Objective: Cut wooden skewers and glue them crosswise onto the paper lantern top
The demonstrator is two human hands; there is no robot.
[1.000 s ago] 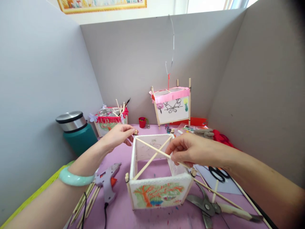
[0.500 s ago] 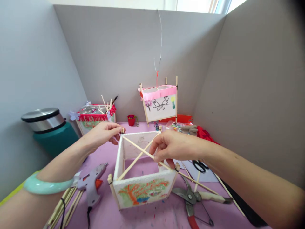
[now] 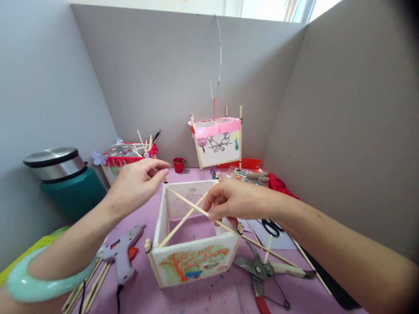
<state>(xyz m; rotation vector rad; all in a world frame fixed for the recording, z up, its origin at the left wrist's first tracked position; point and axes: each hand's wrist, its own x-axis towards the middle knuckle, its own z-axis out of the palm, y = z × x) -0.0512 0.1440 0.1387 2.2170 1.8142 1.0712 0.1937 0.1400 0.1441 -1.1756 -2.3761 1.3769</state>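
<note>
A square paper lantern frame (image 3: 193,261) with a painted tree on its front panel stands on the purple table. Two thin wooden sticks (image 3: 183,218) cross over its open top. My right hand (image 3: 238,200) pinches the long stick where it runs toward the near right corner post. My left hand (image 3: 137,183) hovers just above the far left corner post, thumb and fingers close together and lifted slightly off it; I see nothing in them. A pale green bangle (image 3: 42,283) circles my left wrist.
A glue gun (image 3: 122,253) and spare sticks (image 3: 88,290) lie at the left. Pliers (image 3: 262,272) and scissors (image 3: 273,226) lie at the right. A teal flask (image 3: 65,179), a red-fringed lantern (image 3: 127,159) and a pink-topped lantern (image 3: 218,141) stand behind. Grey partitions wall the table.
My left hand has lifted off the far left corner post and risen a little. The right hand keeps its pinch on the stick. The camera has swung to the right.
</note>
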